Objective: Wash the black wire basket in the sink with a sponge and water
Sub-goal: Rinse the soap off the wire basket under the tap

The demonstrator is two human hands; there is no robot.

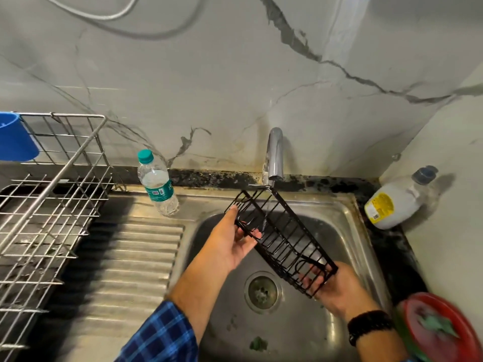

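I hold the black wire basket (281, 237) tilted over the steel sink (347, 226), its far end under the chrome tap (274, 155). A thin stream of water runs from the tap through the wires. My left hand (234, 242) grips the basket's far left end. My right hand (332, 287) holds its near right end from below. A green sponge (436, 325) lies on a red plate (441, 335) at the lower right. A small green scrap (258, 343) sits on the sink floor near the drain (262, 291).
A metal dish rack (49, 205) with a blue cup (15, 137) stands on the left. A water bottle (156, 178) stands at the back of the ribbed drainboard (136, 257). A white jug (397, 197) stands in the right corner against the marble wall.
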